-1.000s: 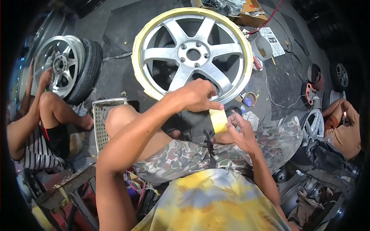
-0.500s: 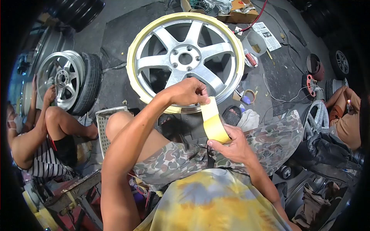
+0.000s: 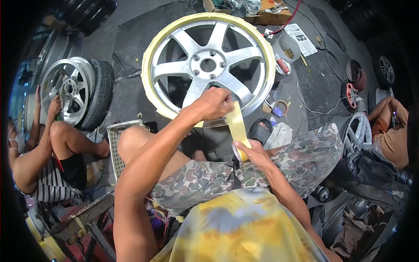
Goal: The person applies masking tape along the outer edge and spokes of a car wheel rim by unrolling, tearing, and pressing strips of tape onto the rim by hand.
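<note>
A silver multi-spoke wheel [image 3: 176, 68] lies face up in front of me. Yellow masking tape [image 3: 147, 74] covers much of its outer lip, while the lower right edge shows bare metal. Over the wheel's near edge, my left hand [image 3: 214, 104] pinches the free end of a tape strip [image 3: 236, 122]. My right hand [image 3: 254, 153] is closed around the roll of masking tape [image 3: 243, 155], low above my lap. The strip stretches between both hands; my right fingers partly hide the roll.
To the left, a person holds a tool against another wheel [image 3: 70, 89] beside a tire [image 3: 100, 94]. A plastic bucket [image 3: 288, 46], newspaper [image 3: 301, 39] and cables lie beyond the wheel on the right. A white basket [image 3: 114, 148] stands by my left knee. Another person sits far right.
My right hand has moved down with the roll, away from my left hand, and the strip between them is longer. My left hand has risen slightly.
</note>
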A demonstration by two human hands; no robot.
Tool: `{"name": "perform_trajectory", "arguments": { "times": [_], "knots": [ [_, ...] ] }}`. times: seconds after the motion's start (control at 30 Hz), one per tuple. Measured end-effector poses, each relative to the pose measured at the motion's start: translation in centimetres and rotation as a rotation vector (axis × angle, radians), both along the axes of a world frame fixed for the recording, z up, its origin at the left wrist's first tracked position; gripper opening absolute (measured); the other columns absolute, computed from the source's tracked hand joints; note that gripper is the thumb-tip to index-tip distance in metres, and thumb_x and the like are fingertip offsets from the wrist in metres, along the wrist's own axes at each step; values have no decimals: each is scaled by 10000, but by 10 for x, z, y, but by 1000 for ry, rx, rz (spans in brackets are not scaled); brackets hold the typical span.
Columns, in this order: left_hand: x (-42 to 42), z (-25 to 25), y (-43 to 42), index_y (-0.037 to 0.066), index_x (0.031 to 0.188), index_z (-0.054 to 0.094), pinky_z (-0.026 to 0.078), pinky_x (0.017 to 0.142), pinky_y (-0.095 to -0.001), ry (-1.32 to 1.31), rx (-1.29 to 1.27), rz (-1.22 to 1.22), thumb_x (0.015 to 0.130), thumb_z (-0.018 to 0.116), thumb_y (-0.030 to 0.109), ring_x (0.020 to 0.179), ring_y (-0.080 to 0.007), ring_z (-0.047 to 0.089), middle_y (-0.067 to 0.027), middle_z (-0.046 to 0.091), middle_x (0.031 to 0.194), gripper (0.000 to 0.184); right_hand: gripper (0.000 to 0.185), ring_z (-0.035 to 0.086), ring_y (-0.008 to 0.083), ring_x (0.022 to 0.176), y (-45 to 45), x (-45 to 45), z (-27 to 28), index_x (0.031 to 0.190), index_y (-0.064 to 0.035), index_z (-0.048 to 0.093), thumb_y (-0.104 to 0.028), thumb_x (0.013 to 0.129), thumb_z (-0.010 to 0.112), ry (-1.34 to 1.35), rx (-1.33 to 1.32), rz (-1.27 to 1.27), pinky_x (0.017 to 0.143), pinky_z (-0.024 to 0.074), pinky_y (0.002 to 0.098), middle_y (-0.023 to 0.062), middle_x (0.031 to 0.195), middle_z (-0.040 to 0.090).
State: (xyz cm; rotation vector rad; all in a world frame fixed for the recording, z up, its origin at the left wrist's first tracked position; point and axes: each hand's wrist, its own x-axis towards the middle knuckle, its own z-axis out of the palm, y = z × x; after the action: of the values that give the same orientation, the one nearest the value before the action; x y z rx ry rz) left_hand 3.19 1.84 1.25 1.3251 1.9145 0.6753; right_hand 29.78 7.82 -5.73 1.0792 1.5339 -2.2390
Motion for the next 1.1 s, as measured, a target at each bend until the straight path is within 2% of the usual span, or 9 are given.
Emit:
{"name": "perform_trajectory", "arguments": {
  "times": [0.2,0.5,0.6,0.67,0.77,0.83,0.9,1.03,1.1],
  "knots": [
    [12,9,5,-14,1199,542,488,998,-471,164,-116,-19,680,935,367,1189,-408,609,-217,636,1238,754,424,554,53,659,6,-2,-4,984,-22,710,-444,952,747,-11,171,-45,583,442,253,-28,772,636],
    [3,-13,10,-19,1276,510,485,1039,-452,153,-242,-52,563,983,481,1267,-389,580,-219,594,1333,991,459,577,121,578,12,-19,-12,991,-2,698,-454,936,750,-81,270,-6,555,489,329,24,733,647],
    [-1,-28,9,-38,1214,537,490,969,-444,117,-176,-58,529,985,524,1168,-404,609,-232,631,1218,993,435,625,268,591,18,-25,-32,1001,0,693,-421,918,760,96,694,48,616,515,420,114,743,676],
    [-4,-35,10,-41,1214,538,491,968,-439,87,-206,-57,523,984,540,1169,-403,609,-238,630,1215,1007,414,666,403,692,33,-25,-29,959,0,701,-401,885,776,164,1382,99,686,521,497,193,793,701],
    [-5,-36,8,-46,1218,541,492,969,-435,55,-235,-66,519,980,565,1167,-400,610,-251,628,1210,1027,370,697,424,812,81,1,-38,940,-13,712,-370,871,780,-55,1465,172,732,540,508,208,859,719],
    [-8,-34,11,-48,1222,542,492,970,-434,46,-228,-85,520,977,574,1166,-397,612,-257,627,1209,1034,329,714,396,888,96,9,-34,964,-15,723,-329,875,767,-552,1315,402,790,559,490,212,905,718],
    [-8,-35,14,-54,1244,532,481,990,-433,20,-286,-92,516,974,579,1195,-395,595,-257,613,1240,1061,314,714,391,905,77,7,-44,970,-18,728,-315,872,762,-496,1321,430,810,562,486,213,927,717],
    [-4,-25,5,-36,1134,624,514,895,-421,163,-129,-105,636,937,534,1052,-377,658,-212,681,1114,819,283,718,384,917,37,-20,-70,958,-32,747,-296,858,761,-211,1327,468,834,571,476,207,954,724],
    [-8,1,10,-6,979,704,526,755,-408,86,-109,73,808,859,394,824,-354,686,-154,726,922,462,277,718,382,918,27,-22,-95,964,-32,745,-289,861,755,-231,1316,532,841,572,469,200,963,727]
  ]
}}
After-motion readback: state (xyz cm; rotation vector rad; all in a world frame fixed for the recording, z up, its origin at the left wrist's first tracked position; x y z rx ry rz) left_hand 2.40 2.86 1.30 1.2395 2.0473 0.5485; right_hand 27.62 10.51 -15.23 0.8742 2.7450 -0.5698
